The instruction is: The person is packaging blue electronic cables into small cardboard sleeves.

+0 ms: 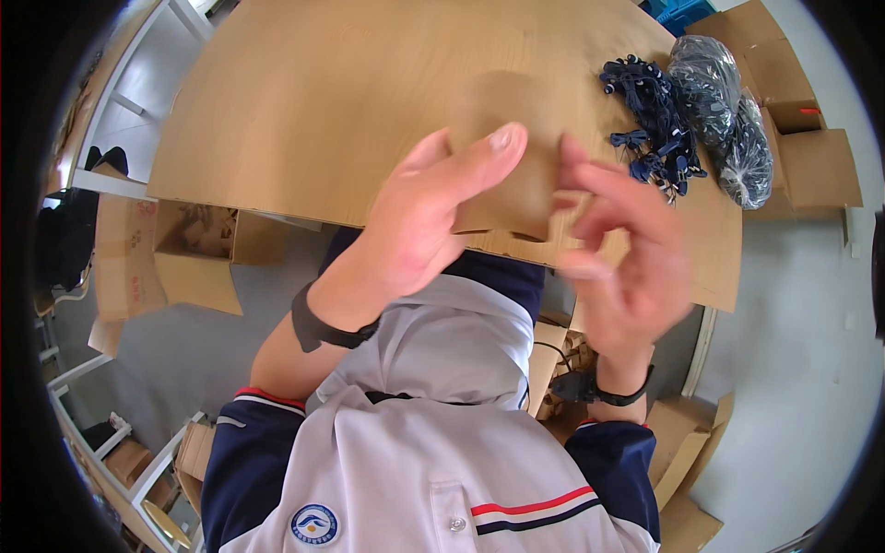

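Over the table's near edge, my left hand (410, 217) is closed on a small brown cardboard piece (509, 189), its thumb lying across the top. The piece is smeared by motion, so I cannot tell whether it is a flat blank or a folded box. Just off its right side is my right hand (638, 263), blurred too, with fingers apart and curled and nothing visible in them. Whether a fingertip touches the cardboard edge cannot be made out.
Dark cables (653, 124) lie in a heap on the right of the wooden table (304, 111). Next to them are clear bags (714, 88) full of dark items. Open cardboard boxes (811, 161) stand beyond the right edge, and another box (198, 263) sits below the left edge.
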The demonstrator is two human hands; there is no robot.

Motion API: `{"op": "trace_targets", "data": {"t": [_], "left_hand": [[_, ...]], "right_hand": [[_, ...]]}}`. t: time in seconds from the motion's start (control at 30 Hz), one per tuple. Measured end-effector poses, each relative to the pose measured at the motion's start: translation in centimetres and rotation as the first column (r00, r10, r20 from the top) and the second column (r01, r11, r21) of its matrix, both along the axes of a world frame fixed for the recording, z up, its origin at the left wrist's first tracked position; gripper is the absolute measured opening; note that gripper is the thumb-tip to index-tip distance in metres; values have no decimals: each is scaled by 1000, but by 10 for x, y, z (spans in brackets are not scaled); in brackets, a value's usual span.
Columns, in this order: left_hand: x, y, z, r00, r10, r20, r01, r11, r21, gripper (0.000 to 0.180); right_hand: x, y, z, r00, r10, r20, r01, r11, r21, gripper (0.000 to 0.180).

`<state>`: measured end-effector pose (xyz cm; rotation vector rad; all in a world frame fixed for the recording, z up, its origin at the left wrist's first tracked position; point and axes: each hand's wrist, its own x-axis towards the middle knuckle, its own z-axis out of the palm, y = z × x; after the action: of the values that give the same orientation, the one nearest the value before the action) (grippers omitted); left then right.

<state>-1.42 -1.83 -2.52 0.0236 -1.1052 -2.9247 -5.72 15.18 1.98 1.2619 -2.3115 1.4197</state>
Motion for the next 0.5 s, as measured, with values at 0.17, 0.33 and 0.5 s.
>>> {"op": "trace_targets", "data": {"t": [0.17, 0.33, 0.5], "left_hand": [[-16, 7, 4, 989, -99, -110, 89, 991, -95, 49], [7, 8, 32, 776, 229, -587, -629, 347, -696, 39], [6, 16, 22, 559, 218, -800, -814, 331, -478, 22]], "right_hand": [[11, -17, -22, 987, -65, -145, 39, 984, -175, 33], [13, -31, -16, 998, 47, 52, -5, 786, -618, 21], [17, -42, -13, 999, -31, -26, 10, 807, -591, 14]]}}
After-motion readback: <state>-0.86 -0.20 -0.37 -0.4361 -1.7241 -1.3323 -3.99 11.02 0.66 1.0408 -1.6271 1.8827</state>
